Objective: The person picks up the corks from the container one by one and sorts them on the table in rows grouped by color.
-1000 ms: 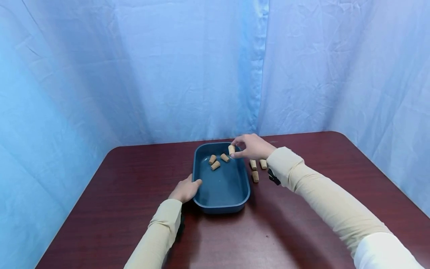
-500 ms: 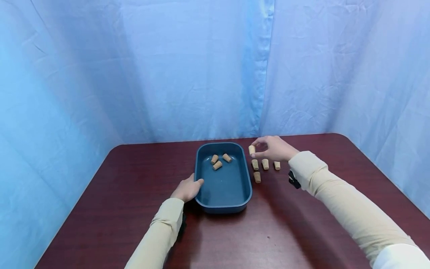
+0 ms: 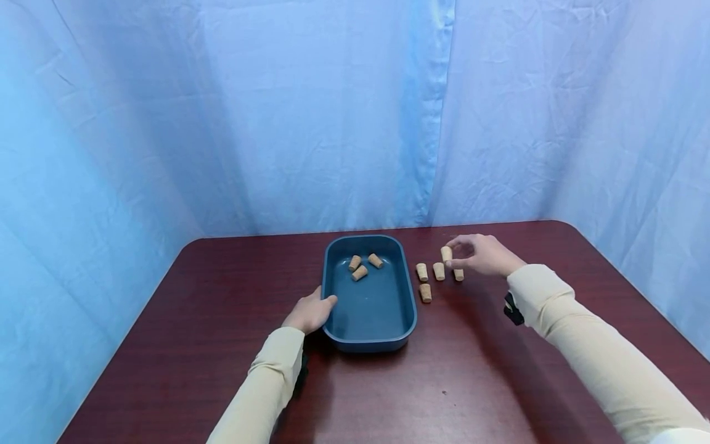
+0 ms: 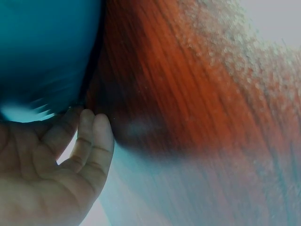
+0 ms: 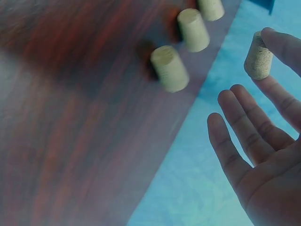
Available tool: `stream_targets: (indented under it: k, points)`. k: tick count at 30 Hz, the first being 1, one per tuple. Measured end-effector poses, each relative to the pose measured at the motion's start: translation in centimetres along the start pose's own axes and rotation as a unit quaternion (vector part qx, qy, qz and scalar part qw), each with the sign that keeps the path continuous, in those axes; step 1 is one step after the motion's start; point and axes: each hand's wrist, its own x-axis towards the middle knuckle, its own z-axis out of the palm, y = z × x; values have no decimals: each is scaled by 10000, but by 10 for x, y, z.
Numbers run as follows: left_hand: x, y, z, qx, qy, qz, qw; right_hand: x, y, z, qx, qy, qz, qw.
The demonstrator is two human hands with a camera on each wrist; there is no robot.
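Note:
My right hand (image 3: 481, 254) pinches a tapered cork stopper (image 3: 446, 254) between thumb and forefinger, above the table to the right of the tray. In the right wrist view this cork (image 5: 258, 56) is held by its two ends, while the other fingers spread free. Below it, a row of three corks (image 3: 439, 271) stands on the table, with another cork (image 3: 425, 293) in front of the row's left end. My left hand (image 3: 308, 312) grips the left side of the blue tray (image 3: 368, 341), thumb over the rim. Three corks (image 3: 360, 273) lie inside the tray's far half.
The dark red wooden table (image 3: 233, 296) has rounded far corners. Pale blue curtains (image 3: 310, 123) hang behind it and at both sides. A small dark speck (image 3: 444, 392) marks the tabletop near the front.
My right hand has carried the cork from over the tray's far right corner rightward, to above the row of corks on the table. My left hand stays on the tray.

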Motion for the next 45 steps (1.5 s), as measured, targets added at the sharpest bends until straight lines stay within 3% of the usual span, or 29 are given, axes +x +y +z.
stream_targets:
  k: [19,28,45]
  points:
    - [-1,0,0,17,80,54,10000,-21,51,5,30,135,184,9997]
    - [-2,0,0,-34,65,82,9999,-23,60,10,-130,74,421,9990]
    - [-2,0,0,-77,-12,56,10000,-21,57,18,-707,395,376,9960]
